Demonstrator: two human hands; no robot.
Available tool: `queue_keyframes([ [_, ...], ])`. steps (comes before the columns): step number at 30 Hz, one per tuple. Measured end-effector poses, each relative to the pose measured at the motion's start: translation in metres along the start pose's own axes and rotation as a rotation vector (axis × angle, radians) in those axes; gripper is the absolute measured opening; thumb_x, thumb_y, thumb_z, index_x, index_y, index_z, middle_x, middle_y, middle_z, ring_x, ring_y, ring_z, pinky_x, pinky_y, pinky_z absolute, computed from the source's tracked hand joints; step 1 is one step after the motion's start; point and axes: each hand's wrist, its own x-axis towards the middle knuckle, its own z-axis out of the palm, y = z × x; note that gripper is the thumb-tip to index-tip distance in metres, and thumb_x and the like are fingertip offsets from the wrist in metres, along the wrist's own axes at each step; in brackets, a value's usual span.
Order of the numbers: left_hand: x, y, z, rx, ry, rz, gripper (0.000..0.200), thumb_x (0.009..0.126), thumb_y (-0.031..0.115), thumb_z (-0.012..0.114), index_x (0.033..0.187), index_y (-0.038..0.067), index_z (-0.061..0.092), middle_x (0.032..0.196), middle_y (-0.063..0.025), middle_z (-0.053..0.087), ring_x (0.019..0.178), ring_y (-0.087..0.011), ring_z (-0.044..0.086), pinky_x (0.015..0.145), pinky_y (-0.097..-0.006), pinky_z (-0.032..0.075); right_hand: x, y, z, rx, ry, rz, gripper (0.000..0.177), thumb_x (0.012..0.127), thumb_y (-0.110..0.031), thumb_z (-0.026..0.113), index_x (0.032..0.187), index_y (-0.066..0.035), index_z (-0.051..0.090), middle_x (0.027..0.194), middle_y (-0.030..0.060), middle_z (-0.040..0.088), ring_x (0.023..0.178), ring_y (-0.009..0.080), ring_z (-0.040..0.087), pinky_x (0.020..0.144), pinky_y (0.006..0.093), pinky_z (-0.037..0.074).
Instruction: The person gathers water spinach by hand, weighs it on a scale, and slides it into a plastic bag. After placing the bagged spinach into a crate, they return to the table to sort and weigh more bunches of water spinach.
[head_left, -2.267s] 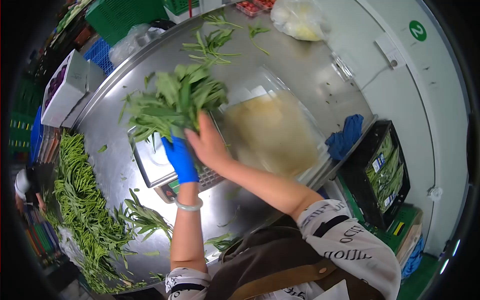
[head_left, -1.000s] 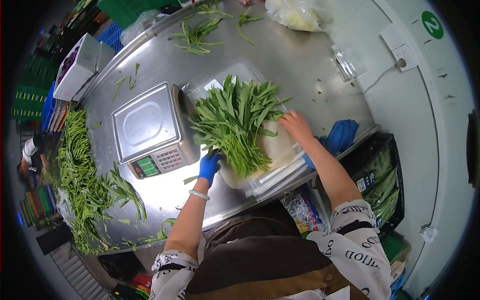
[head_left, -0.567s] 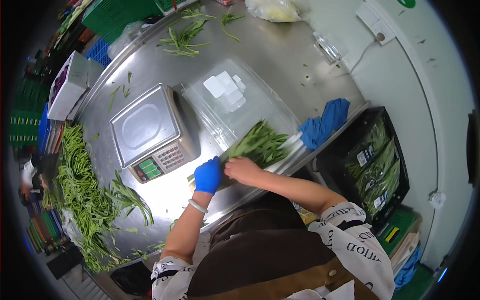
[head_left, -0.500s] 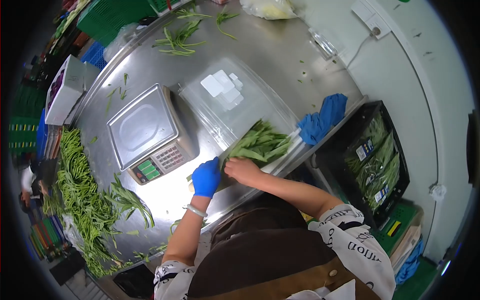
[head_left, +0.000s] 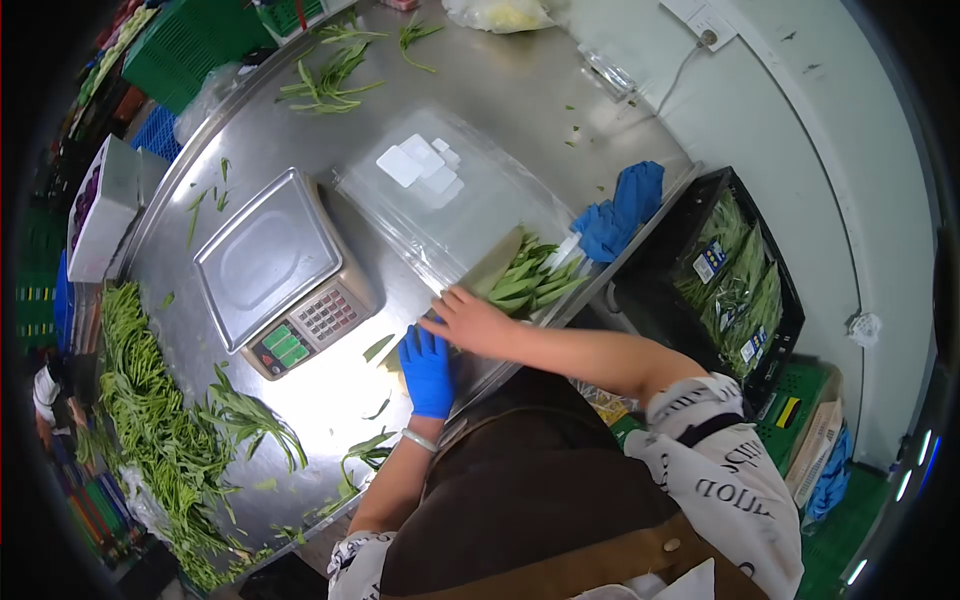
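Observation:
A bunch of long-leaved greens (head_left: 530, 275) lies partly under clear film at the table's front edge. My right hand (head_left: 470, 322), bare, reaches across the near end of this bunch, its fingers stretched out toward the left. Just left of it, my left hand (head_left: 428, 375) in a blue glove lies flat with fingers extended, close to the right fingertips. Behind the bunch is a stack of clear plastic bags (head_left: 460, 200) with white labels (head_left: 415, 160) on top. A digital scale (head_left: 270, 260) stands left of the bags, its pan bare.
A long heap of greens (head_left: 150, 400) covers the table's left edge, with a smaller bunch (head_left: 255, 415) beside it. A crumpled blue glove (head_left: 622, 215) sits at the right edge. Below it, a black crate (head_left: 745, 270) holds bagged, labelled greens. Loose leaves (head_left: 330, 80) lie at the back.
My left hand has flattened out, fingers now extended instead of bent. My right hand has shifted left along the bunch, its fingers opening. The view has shifted slightly.

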Motion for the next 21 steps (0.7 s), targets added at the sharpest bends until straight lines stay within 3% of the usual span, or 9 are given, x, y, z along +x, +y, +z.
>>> queue_keyframes([
  [3,0.009,-0.007,-0.006,-0.068,0.045,0.004,0.067,0.075,0.02,0.066,0.136,0.006,0.04,0.135,-0.0172,0.043,0.124,-0.0394,0.038,0.104,-0.0507,0.029,0.034,0.029,-0.009,0.271,-0.532,-0.071,0.069,0.067,-0.021,0.07,0.131,-0.009,0.046,0.102,0.0122,0.06,0.099,0.0273,0.057,0.088,0.0393,0.041],
  [4,0.013,-0.006,-0.024,-0.127,0.089,0.01,0.069,0.073,0.017,0.068,0.136,0.007,0.04,0.135,-0.0171,0.043,0.124,-0.0396,0.038,0.103,-0.0503,0.029,0.036,0.033,0.005,0.279,-0.483,-0.071,0.077,0.061,-0.023,0.073,0.131,-0.008,0.045,0.097,0.0142,0.063,0.096,0.03,0.059,0.083,0.0415,0.045],
  [7,0.024,-0.008,-0.047,-0.193,0.309,0.108,0.062,0.074,0.012,0.07,0.131,0.01,0.048,0.132,-0.0149,0.046,0.123,-0.0359,0.039,0.101,-0.0475,0.031,0.027,0.065,-0.011,0.357,-0.481,0.119,0.067,0.063,-0.024,0.072,0.123,-0.006,0.048,0.091,0.0166,0.063,0.09,0.0326,0.061,0.079,0.0447,0.048],
  [8,0.032,-0.006,-0.048,-0.246,0.378,0.141,0.055,0.075,0.009,0.069,0.127,0.01,0.052,0.129,-0.0146,0.049,0.119,-0.0348,0.043,0.099,-0.0464,0.034,0.021,0.081,-0.054,0.452,-0.472,0.277,0.058,0.064,-0.026,0.071,0.115,-0.007,0.05,0.089,0.0183,0.063,0.089,0.0354,0.061,0.076,0.0474,0.049],
  [9,0.041,-0.003,-0.047,-0.3,0.448,0.169,0.049,0.076,0.007,0.068,0.123,0.01,0.056,0.125,-0.0142,0.051,0.115,-0.0337,0.046,0.096,-0.0452,0.036,0.002,0.097,-0.067,0.477,-0.299,0.421,0.053,0.065,-0.028,0.072,0.109,-0.008,0.051,0.089,0.0179,0.063,0.089,0.0372,0.061,0.076,0.0474,0.049],
  [12,0.087,0.026,-0.026,-0.592,0.459,0.139,0.026,0.078,0.006,0.065,0.104,0.007,0.063,0.102,-0.0126,0.06,0.094,-0.0312,0.056,0.081,-0.0409,0.043,-0.048,0.135,-0.13,0.619,-0.273,0.928,0.077,0.062,-0.036,0.077,0.125,-0.006,0.045,0.106,0.0215,0.062,0.098,0.0367,0.06,0.081,0.0435,0.048],
  [14,0.122,0.05,0.005,-0.783,0.319,0.176,0.021,0.078,0.007,0.068,0.098,0.006,0.062,0.1,-0.0162,0.059,0.092,-0.0345,0.056,0.079,-0.0394,0.045,-0.104,0.15,-0.134,0.787,-0.104,1.046,0.087,0.064,-0.034,0.08,0.131,0.003,0.039,0.115,0.0226,0.058,0.108,0.0303,0.058,0.093,0.035,0.043],
  [16,0.148,0.071,0.034,-0.742,0.223,0.164,0.021,0.076,0.011,0.07,0.095,0.006,0.063,0.097,-0.0154,0.059,0.09,-0.0342,0.056,0.078,-0.0406,0.045,-0.153,0.15,-0.129,1.059,-0.059,1.116,0.088,0.065,-0.029,0.081,0.135,0.001,0.037,0.122,0.0162,0.056,0.113,0.0239,0.053,0.098,0.0328,0.038],
  [21,0.178,0.062,0.1,-0.757,0.139,0.114,0.01,0.075,0.01,0.069,0.084,0.008,0.067,0.091,-0.0118,0.063,0.084,-0.0322,0.058,0.076,-0.0397,0.046,-0.228,0.103,-0.108,1.492,-0.16,1.259,0.089,0.066,-0.026,0.081,0.138,-0.001,0.036,0.126,0.0091,0.052,0.115,0.0195,0.049,0.101,0.0317,0.037],
])
